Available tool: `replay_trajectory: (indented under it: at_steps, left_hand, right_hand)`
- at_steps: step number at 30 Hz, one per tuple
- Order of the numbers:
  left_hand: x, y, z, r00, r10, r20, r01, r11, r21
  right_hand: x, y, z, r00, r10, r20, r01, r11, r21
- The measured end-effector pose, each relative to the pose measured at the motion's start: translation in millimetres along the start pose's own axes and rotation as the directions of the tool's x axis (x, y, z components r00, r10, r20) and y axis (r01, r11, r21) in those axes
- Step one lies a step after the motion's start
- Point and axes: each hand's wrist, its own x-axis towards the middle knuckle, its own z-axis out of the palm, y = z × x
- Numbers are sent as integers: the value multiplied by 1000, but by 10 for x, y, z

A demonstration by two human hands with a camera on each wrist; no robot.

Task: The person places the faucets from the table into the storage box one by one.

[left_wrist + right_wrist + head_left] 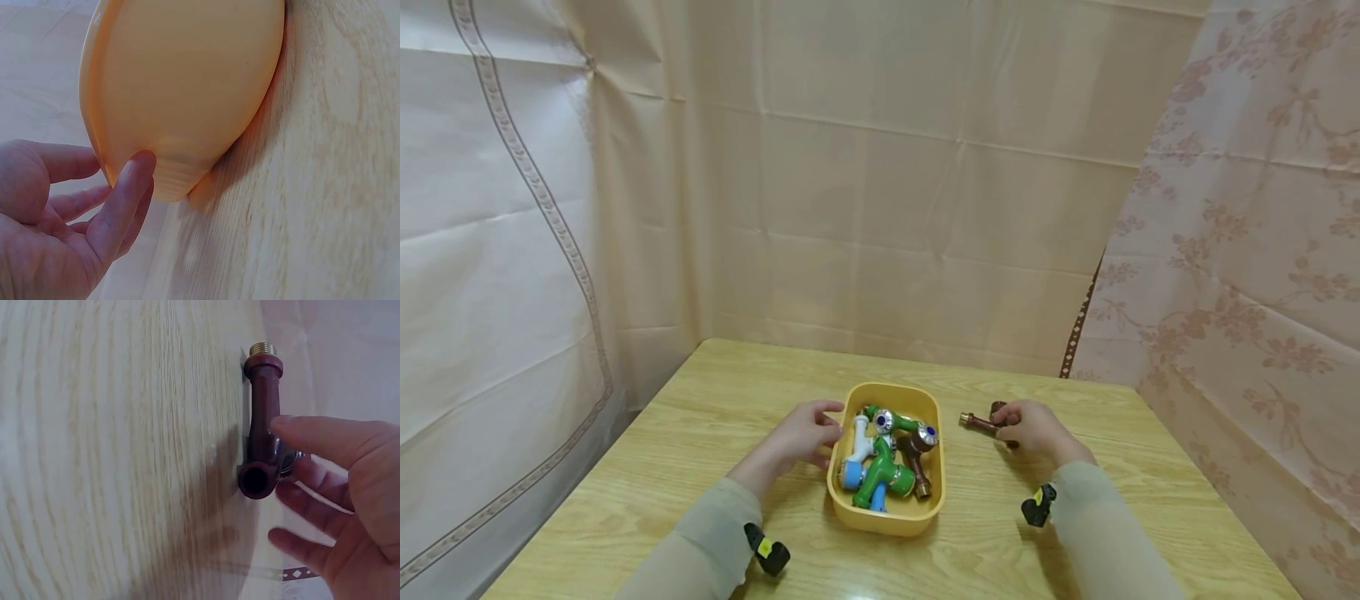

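Note:
On the table right of the yellow basin lies a brown tap (979, 424) with a brass threaded end. My right hand (1033, 427) pinches its body between thumb and fingers; the right wrist view shows the thumb (312, 432) on the tap (264, 419) and the fingertips by its handle side. My left hand (801, 432) is at the left side of the yellow basin (886, 522). In the left wrist view its loosely extended fingers (128, 194) touch the basin's wall (187, 81) near the rim.
Inside the basin lie several taps: a green tap (878, 473), a white one (861, 442) with a blue cap, and a brown one (914, 467). The wooden table (760, 367) is bordered by hanging curtains (887, 208) at the back and sides.

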Motion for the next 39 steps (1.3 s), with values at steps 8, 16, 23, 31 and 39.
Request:
replay_trajectory:
  at_steps: [8,16,23,31,39]
  left_hand:
    - [4,-13,-3,1000,5,-1,-5,1000,-6]
    - [26,-21,-10,1000,4,0,-4,1000,-9]
    - [22,-12,-12,1000,-5,1,5,1000,-10]
    - [45,-27,-15,1000,-3,1,3,1000,-7]
    - [36,-31,-15,1000,-1,1,1,1000,-1]
  right_hand:
    - [57,-14,-46,995,2,-100,-4,1000,-29]
    - [83,-1,-30,995,-27,-100,21,998,-62]
    - [84,6,-10,998,-39,-57,36,998,-49]
    - [76,-24,3,999,-41,-19,40,998,-53]
    - [96,-15,66,997,-80,-19,78,994,-81]
